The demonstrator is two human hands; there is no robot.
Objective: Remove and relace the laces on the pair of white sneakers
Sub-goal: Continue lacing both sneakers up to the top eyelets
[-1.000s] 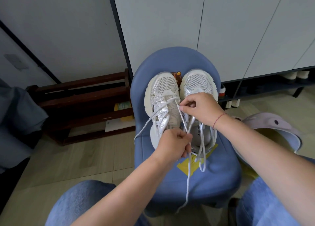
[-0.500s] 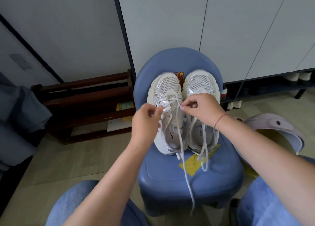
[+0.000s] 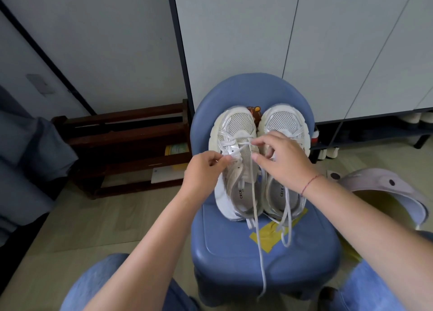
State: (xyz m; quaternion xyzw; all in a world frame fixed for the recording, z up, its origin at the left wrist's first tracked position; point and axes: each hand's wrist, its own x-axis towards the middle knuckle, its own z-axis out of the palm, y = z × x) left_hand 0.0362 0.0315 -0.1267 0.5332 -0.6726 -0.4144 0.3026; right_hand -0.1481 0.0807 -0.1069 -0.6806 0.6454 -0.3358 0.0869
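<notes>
Two white mesh sneakers stand side by side, toes away from me, on a blue plastic chair (image 3: pixel 234 247). At the left sneaker (image 3: pixel 236 126), my left hand (image 3: pixel 205 172) pinches the lace at an eyelet on the shoe's left side. My right hand (image 3: pixel 281 163) hovers over the right sneaker (image 3: pixel 284 120) with fingers spread, its index tip touching the left sneaker's lace crossing. One long loose lace end (image 3: pixel 259 240) runs down the left shoe, over the seat and past its front edge. The right sneaker's lace ends (image 3: pixel 287 219) lie loose on the seat.
Yellow tape (image 3: pixel 269 236) is stuck on the seat. A dark wooden rack (image 3: pixel 121 142) stands on the floor at the left, white cabinet doors (image 3: pixel 234 41) behind the chair. A lilac plastic chair (image 3: pixel 384 186) sits at the right. My jeans-clad knees flank the chair's front.
My left hand rose from near the heel to the left sneaker's eyelets. My right hand let go of the lace it pinched and spread its fingers. The long lace end dropped slack.
</notes>
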